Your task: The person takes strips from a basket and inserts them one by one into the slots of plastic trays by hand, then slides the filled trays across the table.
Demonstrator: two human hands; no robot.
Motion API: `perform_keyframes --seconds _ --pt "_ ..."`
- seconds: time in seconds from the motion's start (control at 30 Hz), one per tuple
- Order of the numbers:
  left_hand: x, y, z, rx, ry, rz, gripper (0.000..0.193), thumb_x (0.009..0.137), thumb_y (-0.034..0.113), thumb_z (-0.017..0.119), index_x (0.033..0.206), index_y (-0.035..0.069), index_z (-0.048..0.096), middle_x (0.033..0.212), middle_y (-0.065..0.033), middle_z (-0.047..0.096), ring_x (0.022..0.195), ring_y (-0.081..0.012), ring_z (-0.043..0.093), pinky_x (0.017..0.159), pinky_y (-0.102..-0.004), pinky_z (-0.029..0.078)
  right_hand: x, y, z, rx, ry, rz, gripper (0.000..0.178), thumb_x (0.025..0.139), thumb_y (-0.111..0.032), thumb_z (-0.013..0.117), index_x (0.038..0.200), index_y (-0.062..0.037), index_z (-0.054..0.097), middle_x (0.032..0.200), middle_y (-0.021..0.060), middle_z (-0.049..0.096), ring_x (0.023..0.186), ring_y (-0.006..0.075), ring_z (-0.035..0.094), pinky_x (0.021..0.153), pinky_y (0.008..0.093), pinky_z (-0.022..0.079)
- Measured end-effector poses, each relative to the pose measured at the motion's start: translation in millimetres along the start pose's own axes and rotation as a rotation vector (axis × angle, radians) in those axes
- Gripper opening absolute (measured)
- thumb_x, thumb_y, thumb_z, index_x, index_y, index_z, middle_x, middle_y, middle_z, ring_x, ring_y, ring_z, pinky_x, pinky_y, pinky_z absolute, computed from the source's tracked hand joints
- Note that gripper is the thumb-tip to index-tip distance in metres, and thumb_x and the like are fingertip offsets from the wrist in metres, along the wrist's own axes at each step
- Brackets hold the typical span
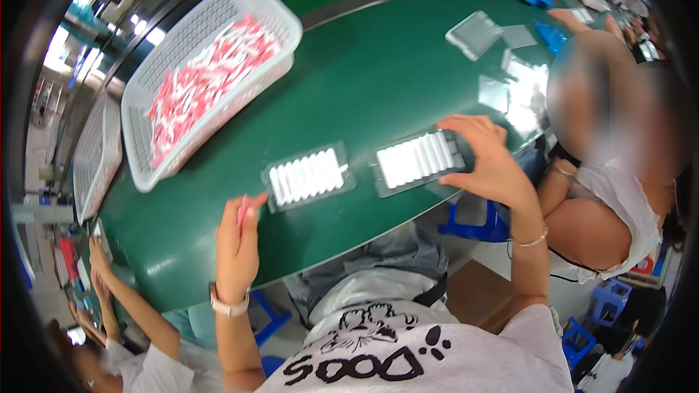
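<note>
My left hand (238, 251) is closed, its fingers pinching a small pink piece (242, 212) of a kind I cannot make out. A fingertip of that hand is close to the lower left corner of a clear plastic tray (274, 204) that holds a row of several white tubes (306, 177). My right hand (489, 156) grips the right end of a second clear tray (384, 188), fingers at its far corner and thumb at its near one. White tubes (415, 161) lie side by side in that tray too. Both trays rest on the green table (364, 87).
A grey plastic basket (285, 33) full of pink and white pieces (211, 80) stands at the far left, another basket (98, 153) beside it. Far right are an empty tray (475, 34) and clear sheets (495, 93). Co-workers sit on both sides; a blue stool (475, 222) stands below the table's edge.
</note>
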State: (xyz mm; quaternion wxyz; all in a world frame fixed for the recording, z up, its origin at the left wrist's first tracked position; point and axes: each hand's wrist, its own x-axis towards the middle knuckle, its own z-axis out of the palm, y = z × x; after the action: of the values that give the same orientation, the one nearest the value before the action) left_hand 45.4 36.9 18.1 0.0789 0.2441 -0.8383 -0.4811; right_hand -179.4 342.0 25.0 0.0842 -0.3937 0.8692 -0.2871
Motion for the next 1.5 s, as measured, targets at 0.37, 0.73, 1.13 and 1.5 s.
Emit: perform_keyframes --seconds 0.37,0.73,1.13,1.5 --pt "13 14 46 -0.425 0.036 -0.078 0.019 0.1 0.02 0.04 0.103 0.002 0.046 0.114 -0.0223 0.061 0.043 0.0023 0.028 0.038 -0.0166 0.023 101 65 -23 -0.626 0.162 -0.106 0.057 0.071 -0.012 0.07 0.125 -0.0132 0.05 0.142 0.0116 0.038 0.126 0.0304 0.038 0.095 0.0512 0.034" --pt "36 41 27 -0.521 0.015 -0.143 0.025 0.098 0.025 0.044 0.096 0.001 0.051 0.071 -0.0077 0.053 0.047 -0.0086 0.038 0.038 -0.0187 0.028 158 125 -83 -0.588 0.231 -0.32 0.071 0.057 -0.022 0.071 0.123 -0.0103 0.048 0.121 0.0082 0.054 0.121 0.0245 0.047 0.1 0.0584 0.028" --pt "19 -13 -36 -1.976 0.041 -0.204 0.027 0.103 0.023 0.027 0.09 0.006 0.042 0.067 -0.0012 0.036 0.046 -0.0091 0.027 0.037 -0.0249 0.025 56 -104 88 -0.076 -0.172 -0.652 0.067 0.061 -0.031 0.07 0.119 -0.0051 0.05 0.112 0.007 0.053 0.101 0.0201 0.051 0.088 0.049 0.03" --pt "-10 -4 -1 -2.158 0.005 -0.144 0.026 0.102 0.024 0.032 0.106 0.005 0.051 0.066 -0.0004 0.034 0.044 -0.0082 0.027 0.036 -0.0233 0.023 26 -161 111 0.279 0.051 -0.555 0.043 0.066 -0.012 0.076 0.106 -0.0071 0.062 0.106 0.0031 0.061 0.09 0.0208 0.056 0.081 0.0355 0.038"
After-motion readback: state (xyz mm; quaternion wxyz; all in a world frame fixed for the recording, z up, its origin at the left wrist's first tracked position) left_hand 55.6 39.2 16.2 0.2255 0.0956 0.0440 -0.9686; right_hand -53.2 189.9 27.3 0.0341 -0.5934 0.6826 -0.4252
